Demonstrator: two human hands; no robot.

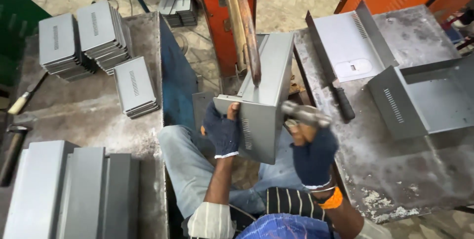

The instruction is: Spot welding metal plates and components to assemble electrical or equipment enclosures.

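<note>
Gloved hands worked a grey metal casing (264,96) between two worn steel benches.
Left hand (222,130) clasped the casing; right hand (313,156) gripped a hammer (306,114), stained bench (419,170) just beside it.

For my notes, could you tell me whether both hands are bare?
No, the left hand and right hand wear dark blue knitted gloves.

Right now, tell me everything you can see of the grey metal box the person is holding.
The grey metal box is a folded sheet-metal housing, painted matt grey, with a row of vent slots on its near face. It is tilted, held between the two tables under the rusty arms of an orange machine. The gloved left hand grips its near edge; the right hand holds a hammer against its side.
</note>
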